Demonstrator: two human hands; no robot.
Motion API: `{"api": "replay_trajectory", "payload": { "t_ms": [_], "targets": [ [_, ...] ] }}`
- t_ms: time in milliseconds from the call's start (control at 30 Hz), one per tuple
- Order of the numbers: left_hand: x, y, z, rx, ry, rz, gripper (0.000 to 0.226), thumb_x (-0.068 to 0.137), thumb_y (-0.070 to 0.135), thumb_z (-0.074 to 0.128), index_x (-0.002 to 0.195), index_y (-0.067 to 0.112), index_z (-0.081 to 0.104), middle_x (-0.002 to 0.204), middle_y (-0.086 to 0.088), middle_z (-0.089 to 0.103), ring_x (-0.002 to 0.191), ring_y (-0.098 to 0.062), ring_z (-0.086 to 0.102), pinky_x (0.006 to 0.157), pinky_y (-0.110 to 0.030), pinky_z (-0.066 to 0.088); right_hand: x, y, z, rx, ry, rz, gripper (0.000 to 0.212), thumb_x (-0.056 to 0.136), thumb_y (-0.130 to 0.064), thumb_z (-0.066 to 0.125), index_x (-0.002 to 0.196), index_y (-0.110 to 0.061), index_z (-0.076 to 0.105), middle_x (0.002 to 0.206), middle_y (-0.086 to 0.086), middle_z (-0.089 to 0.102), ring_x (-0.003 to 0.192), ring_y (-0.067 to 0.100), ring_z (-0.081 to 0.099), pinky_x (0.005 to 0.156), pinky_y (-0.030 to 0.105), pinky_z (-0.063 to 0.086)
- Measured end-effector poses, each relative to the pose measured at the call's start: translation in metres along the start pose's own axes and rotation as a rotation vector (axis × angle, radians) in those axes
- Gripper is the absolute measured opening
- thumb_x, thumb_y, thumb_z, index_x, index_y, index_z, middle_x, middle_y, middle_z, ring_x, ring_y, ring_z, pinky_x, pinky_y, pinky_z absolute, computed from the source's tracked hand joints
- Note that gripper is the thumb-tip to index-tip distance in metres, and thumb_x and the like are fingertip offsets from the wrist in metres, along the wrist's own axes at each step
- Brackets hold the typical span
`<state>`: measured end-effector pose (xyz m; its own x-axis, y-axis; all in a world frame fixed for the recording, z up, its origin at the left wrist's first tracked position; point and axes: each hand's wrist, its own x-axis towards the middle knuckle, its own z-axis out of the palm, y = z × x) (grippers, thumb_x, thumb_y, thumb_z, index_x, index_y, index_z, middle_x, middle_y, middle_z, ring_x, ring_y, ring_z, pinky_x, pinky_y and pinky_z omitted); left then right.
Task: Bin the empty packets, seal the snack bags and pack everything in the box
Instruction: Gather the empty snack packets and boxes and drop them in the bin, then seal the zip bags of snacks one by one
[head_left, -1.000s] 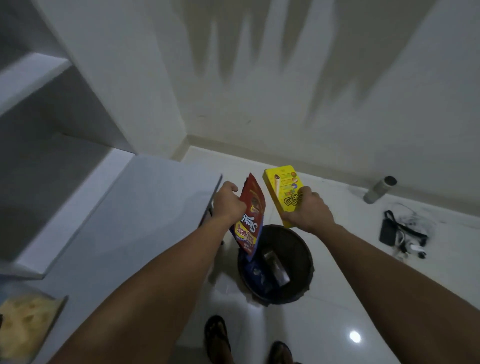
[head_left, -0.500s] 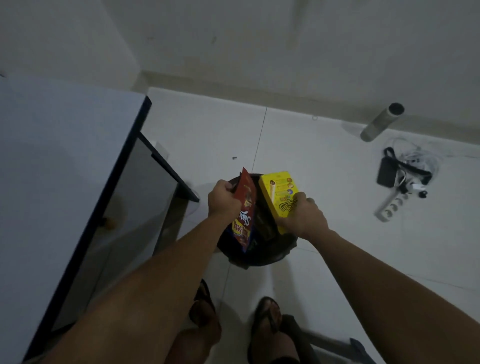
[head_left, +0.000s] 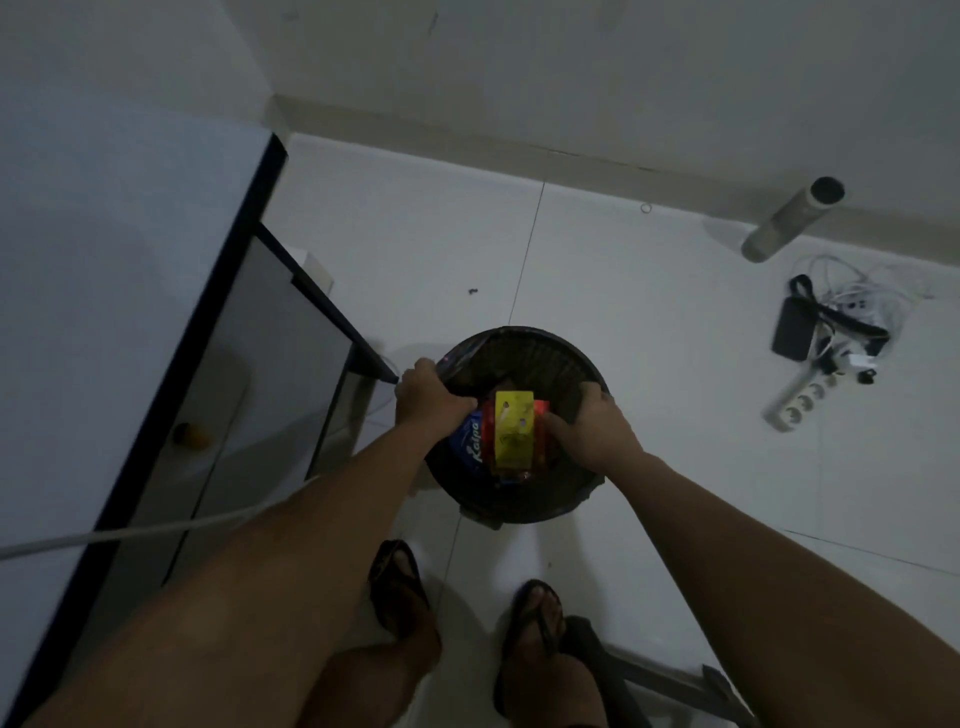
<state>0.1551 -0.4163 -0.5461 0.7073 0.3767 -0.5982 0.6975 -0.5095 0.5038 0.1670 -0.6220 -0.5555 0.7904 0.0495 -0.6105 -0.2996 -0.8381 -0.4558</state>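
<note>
The yellow snack box (head_left: 514, 435) lies on top of the red snack packet (head_left: 487, 434) inside the round black plastic bin (head_left: 545, 353), with a blue foil wrapper (head_left: 470, 451) just beside them on the left, all down in the bin's mouth. My right hand (head_left: 597, 431) is at the right edge of the yellow box, fingers bent toward it and touching the red packet; I cannot tell whether it is really gripping. My left hand (head_left: 428, 397) is curled over the bin's near-left rim, fingers tucked against the wrappers. The bin stands on the white tiled floor (head_left: 649, 312) beside the grey cabinet with a dark edge (head_left: 156, 322). My sandalled feet (head_left: 535, 639) are below it. Well apart to the right lie a grey cylinder (head_left: 792, 218), a white power strip (head_left: 800, 400) and a tangle of cables with a black adapter (head_left: 792, 330)
</note>
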Motion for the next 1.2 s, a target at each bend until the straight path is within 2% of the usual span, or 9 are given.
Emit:
{"api": "replay_trajectory", "payload": {
  "t_ms": [100, 233, 367, 400, 500, 600, 700, 933, 1200],
  "targets": [
    [-0.019, 0.023, -0.033, -0.013, 0.031, 0.027, 0.076, 0.073, 0.028, 0.078, 0.134, 0.006, 0.039, 0.135, -0.019, 0.045, 0.124, -0.035, 0.045, 0.097, -0.046, 0.048, -0.016, -0.03, -0.031, -0.01, 0.001, -0.028, 0.074, 0.085, -0.045, 0.066, 0.139, -0.006, 0.035, 0.137, 0.021, 0.047, 0.123, 0.038, 0.05, 0.1, 0.043, 0.045],
    [-0.054, 0.057, -0.081, 0.023, 0.032, 0.086, 0.08, 0.075, 0.028, 0.078, 0.138, 0.002, 0.037, 0.137, -0.017, 0.047, 0.126, -0.032, 0.046, 0.096, -0.034, 0.044, -0.047, -0.077, -0.081, -0.078, -0.004, -0.108, 0.07, 0.089, -0.043, 0.062, 0.141, -0.005, 0.032, 0.137, 0.021, 0.046, 0.125, 0.037, 0.048, 0.096, 0.04, 0.043],
    [-0.097, 0.092, -0.13, 0.044, 0.008, 0.101, 0.067, 0.076, 0.026, 0.077, 0.129, 0.003, 0.044, 0.131, -0.015, 0.052, 0.107, -0.023, 0.051, 0.084, -0.028, 0.043, -0.079, -0.128, -0.129, -0.158, -0.011, -0.208, 0.077, 0.089, -0.045, 0.062, 0.145, -0.005, 0.027, 0.141, 0.021, 0.046, 0.127, 0.037, 0.048, 0.097, 0.039, 0.043],
    [-0.108, 0.1, -0.142, 0.049, 0.01, 0.107, 0.066, 0.076, 0.027, 0.077, 0.129, 0.003, 0.045, 0.131, -0.015, 0.052, 0.107, -0.023, 0.052, 0.085, -0.029, 0.043, -0.087, -0.142, -0.14, -0.171, -0.009, -0.233, 0.078, 0.089, -0.046, 0.063, 0.145, -0.005, 0.028, 0.14, 0.021, 0.047, 0.126, 0.037, 0.049, 0.097, 0.039, 0.044],
    [-0.141, 0.121, -0.179, 0.081, 0.051, 0.138, 0.075, 0.075, 0.033, 0.078, 0.134, 0.005, 0.043, 0.137, -0.013, 0.05, 0.122, -0.027, 0.05, 0.096, -0.033, 0.044, -0.112, -0.18, -0.17, -0.224, -0.011, -0.319, 0.077, 0.089, -0.046, 0.063, 0.144, -0.005, 0.029, 0.137, 0.022, 0.05, 0.124, 0.037, 0.05, 0.095, 0.039, 0.044],
    [-0.173, 0.133, -0.214, 0.083, 0.081, 0.147, 0.08, 0.073, 0.039, 0.079, 0.136, 0.005, 0.044, 0.139, -0.013, 0.049, 0.125, -0.028, 0.049, 0.102, -0.038, 0.044, -0.138, -0.214, -0.192, -0.271, -0.019, -0.409, 0.078, 0.089, -0.047, 0.062, 0.145, -0.004, 0.029, 0.137, 0.021, 0.051, 0.122, 0.037, 0.052, 0.093, 0.039, 0.044],
    [-0.204, 0.138, -0.248, 0.08, 0.129, 0.159, 0.081, 0.073, 0.038, 0.08, 0.137, 0.004, 0.044, 0.141, -0.013, 0.048, 0.127, -0.028, 0.049, 0.103, -0.037, 0.043, -0.161, -0.246, -0.205, -0.308, -0.014, -0.497, 0.078, 0.088, -0.048, 0.064, 0.144, -0.005, 0.031, 0.138, 0.019, 0.051, 0.122, 0.035, 0.053, 0.091, 0.038, 0.044],
    [-0.268, 0.1, -0.319, 0.039, 0.251, 0.079, 0.081, 0.072, 0.034, 0.082, 0.137, 0.006, 0.043, 0.14, -0.014, 0.048, 0.124, -0.029, 0.05, 0.102, -0.037, 0.044, -0.217, -0.318, -0.202, -0.406, -0.045, -0.704, 0.078, 0.087, -0.045, 0.066, 0.145, -0.006, 0.033, 0.145, 0.017, 0.046, 0.129, 0.034, 0.048, 0.099, 0.037, 0.041],
    [-0.342, -0.006, -0.377, -0.059, 0.343, -0.062, 0.08, 0.072, 0.039, 0.081, 0.136, 0.006, 0.046, 0.137, -0.011, 0.05, 0.122, -0.028, 0.051, 0.098, -0.035, 0.045, -0.294, -0.389, -0.129, -0.535, -0.154, -0.895, 0.077, 0.083, -0.046, 0.071, 0.142, -0.007, 0.039, 0.139, 0.015, 0.052, 0.125, 0.03, 0.052, 0.099, 0.035, 0.043]
  ]
}}
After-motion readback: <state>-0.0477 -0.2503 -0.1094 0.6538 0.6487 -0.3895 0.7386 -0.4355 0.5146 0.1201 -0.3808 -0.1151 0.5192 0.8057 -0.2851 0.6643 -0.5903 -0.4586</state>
